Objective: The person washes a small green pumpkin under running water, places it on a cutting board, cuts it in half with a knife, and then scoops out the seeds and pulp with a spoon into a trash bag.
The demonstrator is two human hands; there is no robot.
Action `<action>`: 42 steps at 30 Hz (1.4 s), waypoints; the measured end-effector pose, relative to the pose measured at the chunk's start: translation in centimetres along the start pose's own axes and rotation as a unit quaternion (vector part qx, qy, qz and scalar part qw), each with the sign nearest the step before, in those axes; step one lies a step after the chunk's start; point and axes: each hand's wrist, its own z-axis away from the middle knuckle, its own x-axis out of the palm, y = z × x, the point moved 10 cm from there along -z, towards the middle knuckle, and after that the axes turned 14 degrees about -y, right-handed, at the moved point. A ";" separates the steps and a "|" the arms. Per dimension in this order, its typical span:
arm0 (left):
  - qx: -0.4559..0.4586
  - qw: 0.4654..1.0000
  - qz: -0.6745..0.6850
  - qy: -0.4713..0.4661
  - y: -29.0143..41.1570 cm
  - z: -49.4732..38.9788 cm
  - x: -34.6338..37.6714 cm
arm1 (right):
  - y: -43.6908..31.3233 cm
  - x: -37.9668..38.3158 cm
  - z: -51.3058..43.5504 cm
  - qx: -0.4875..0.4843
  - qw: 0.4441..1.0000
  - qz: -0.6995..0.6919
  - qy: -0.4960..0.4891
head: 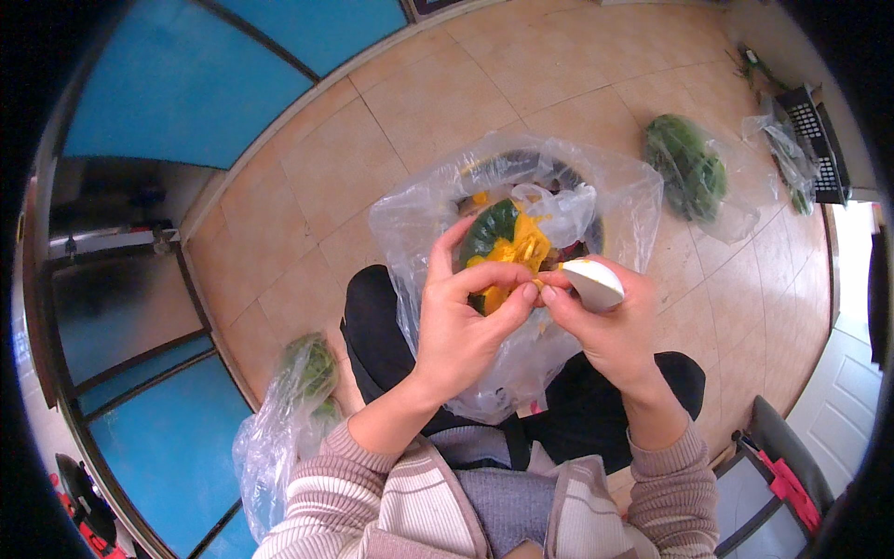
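A piece of green-skinned pumpkin point(492, 230) with orange flesh and stringy pulp is held by my left hand point(464, 314), its fingers around the rind. My right hand point(614, 321) grips a white, rounded spoon-like tool point(594, 283) with orange bits on its edge. Thumbs and fingertips of both hands meet just below the pulp, at a small orange scrap. Beneath them stands a dark bin lined with a clear plastic bag point(628, 185), holding scraps and a crumpled thin plastic bag point(559, 209). The tool's handle is hidden.
Leafy greens in a clear bag point(684, 168) lie on the tiled floor at upper right, near a black plastic basket point(814, 140). Another bag of green vegetables point(307, 370) lies at lower left. Blue cabinet doors point(174, 77) line the left; a chair point(782, 454) stands at lower right.
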 end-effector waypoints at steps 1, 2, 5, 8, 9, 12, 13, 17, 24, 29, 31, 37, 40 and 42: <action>-0.002 1.000 0.003 0.005 -0.1 0.1 0.1 | 0.0 0.0 0.0 -0.003 1.000 -0.006 0.001; -0.004 1.000 0.005 0.010 -0.1 0.1 0.1 | 0.0 0.1 0.1 -0.006 1.000 -0.011 0.002; -0.007 1.000 0.014 0.023 -0.1 0.1 0.2 | 0.4 0.0 0.1 0.032 0.999 0.023 -0.016; -0.002 0.999 -0.001 0.036 0.2 0.1 0.2 | 0.2 -0.1 0.1 0.027 0.998 0.051 -0.011; 0.001 0.999 0.003 0.041 0.2 0.1 0.2 | 0.1 -0.1 0.1 0.014 0.999 0.049 -0.008; 0.005 0.999 0.005 0.054 0.3 0.1 0.1 | 0.3 -0.3 -0.1 -0.001 1.000 0.020 0.000; 0.005 0.998 0.000 0.056 0.3 0.0 0.1 | 0.7 -0.3 -0.1 0.010 1.000 -0.003 0.002; -0.015 0.998 0.018 0.056 0.1 -0.2 0.3 | 1.1 -0.4 -0.2 0.021 0.999 -0.042 -0.004; 0.000 0.998 0.043 0.043 -0.8 -0.4 0.9 | 2.3 -0.7 -0.1 0.077 0.988 -0.137 0.008; -0.003 0.997 0.066 0.030 -0.3 -0.4 1.1 | 3.4 -0.7 -0.2 0.095 0.951 -0.293 -0.016; -0.005 0.998 0.064 0.025 0.1 -0.3 1.1 | 3.5 -0.3 -0.1 0.103 0.941 -0.322 -0.029; -0.009 0.997 0.068 0.027 0.2 0.1 1.0 | 3.9 0.3 0.0 0.118 0.926 -0.356 -0.046; -0.010 0.998 0.061 0.023 0.2 0.2 0.9 | 3.8 0.3 0.0 0.115 0.932 -0.340 -0.056; -0.011 0.998 0.055 0.016 0.1 0.2 1.0 | 3.3 -0.1 0.0 0.107 0.955 -0.274 -0.049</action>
